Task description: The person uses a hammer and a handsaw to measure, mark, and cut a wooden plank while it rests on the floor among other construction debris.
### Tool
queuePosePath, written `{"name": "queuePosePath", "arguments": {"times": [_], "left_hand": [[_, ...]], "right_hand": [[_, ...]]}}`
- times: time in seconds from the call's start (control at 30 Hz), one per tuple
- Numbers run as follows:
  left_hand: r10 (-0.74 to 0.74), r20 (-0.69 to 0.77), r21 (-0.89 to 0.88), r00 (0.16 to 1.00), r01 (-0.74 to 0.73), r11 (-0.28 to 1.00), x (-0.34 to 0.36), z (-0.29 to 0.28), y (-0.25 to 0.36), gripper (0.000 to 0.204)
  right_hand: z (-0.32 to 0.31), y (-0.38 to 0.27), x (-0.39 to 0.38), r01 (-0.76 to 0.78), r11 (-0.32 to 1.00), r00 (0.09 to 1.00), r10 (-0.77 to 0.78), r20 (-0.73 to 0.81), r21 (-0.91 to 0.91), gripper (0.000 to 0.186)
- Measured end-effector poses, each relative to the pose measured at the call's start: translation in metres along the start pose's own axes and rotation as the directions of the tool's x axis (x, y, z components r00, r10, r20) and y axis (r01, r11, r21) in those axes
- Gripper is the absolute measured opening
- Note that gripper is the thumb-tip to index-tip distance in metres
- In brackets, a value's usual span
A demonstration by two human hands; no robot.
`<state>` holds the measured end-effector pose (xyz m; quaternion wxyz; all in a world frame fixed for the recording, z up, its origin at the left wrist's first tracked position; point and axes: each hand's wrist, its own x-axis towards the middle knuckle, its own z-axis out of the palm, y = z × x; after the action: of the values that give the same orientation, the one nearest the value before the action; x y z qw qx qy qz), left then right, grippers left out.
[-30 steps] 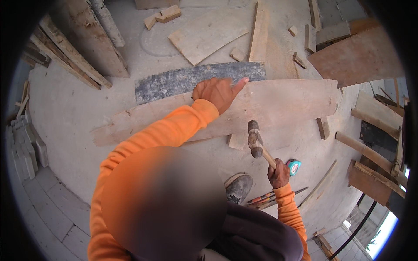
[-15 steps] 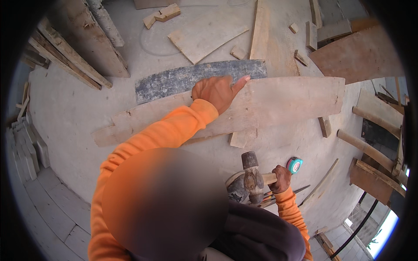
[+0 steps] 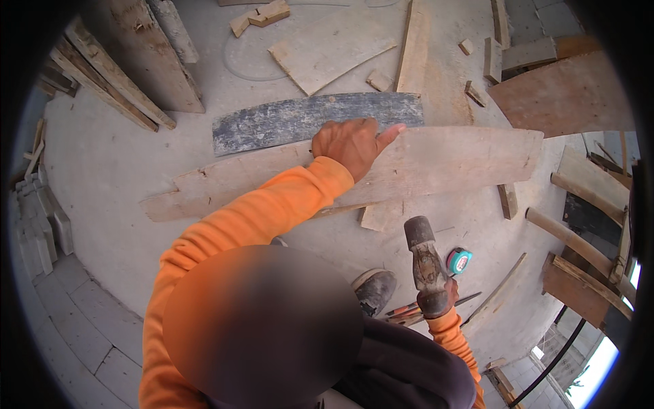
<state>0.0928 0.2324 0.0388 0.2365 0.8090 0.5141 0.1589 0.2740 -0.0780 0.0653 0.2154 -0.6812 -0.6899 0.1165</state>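
Across the middle of the view lies a long, pale plywood board (image 3: 463, 155) with a notched left end. My left hand (image 3: 349, 146) is closed over its far edge, with the thumb pointing right along the top and the fingertips hidden. A grey-stained, slightly curved board (image 3: 286, 123) lies just beyond it. In my right hand (image 3: 449, 294), down by my knee, is a hammer (image 3: 428, 262). Its worn metal head faces up toward me and hides most of the handle and fingers. Beside that hand a teal tape measure (image 3: 458, 260) rests on the floor.
Pencil-like tools (image 3: 407, 310) lie by my shoe (image 3: 375, 290). Wood offcuts (image 3: 506, 200) and a plywood sheet (image 3: 330, 51) are scattered about the concrete floor. Planks (image 3: 146, 51) lean at the far left. Curved wooden pieces (image 3: 579, 235) stand at the right; stacked slabs (image 3: 44, 225) sit left.
My right hand has swung the hammer, so its head now points toward me and sits farther right. My left hand has slid slightly right along the plywood board's edge.
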Motion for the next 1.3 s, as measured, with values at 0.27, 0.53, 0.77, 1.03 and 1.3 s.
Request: {"name": "queuePosePath", "arguments": {"times": [0.27, 0.53, 0.77, 1.03, 1.3], "left_hand": [[-0.023, -0.005, 0.004, 1.0, 0.023, 1.0, 0.004, -0.007, -0.005, 0.067], [0.119, -0.185, 0.026, 0.975, -0.116, 0.993, -0.006, 0.008, -0.013, 0.061], [0.106, -0.177, -0.009, 0.978, -0.109, 0.994, 0.0, 0.004, -0.01, 0.058], [0.047, -0.06, -0.036, 0.997, -0.049, 0.998, 0.0, -0.006, -0.003, 0.062], [0.024, -0.02, -0.073, 1.0, -0.025, 0.997, 0.003, -0.013, -0.006, 0.068]], "right_hand": [[0.005, -0.002, 0.004, -0.208, 0.966, 0.976, 0.216, 0.033, -0.155, 0.027], [-0.01, -0.047, 0.023, -0.179, 0.971, 0.982, 0.186, 0.031, -0.159, 0.026], [-0.017, -0.045, 0.035, -0.371, 0.918, 0.924, 0.38, 0.045, -0.142, 0.016], [0.008, -0.004, 0.041, -0.174, 0.951, 0.974, 0.205, 0.098, -0.255, 0.018], [0.024, 0.041, 0.027, 0.134, 0.974, 0.988, -0.145, -0.044, -0.183, 0.017]]}}
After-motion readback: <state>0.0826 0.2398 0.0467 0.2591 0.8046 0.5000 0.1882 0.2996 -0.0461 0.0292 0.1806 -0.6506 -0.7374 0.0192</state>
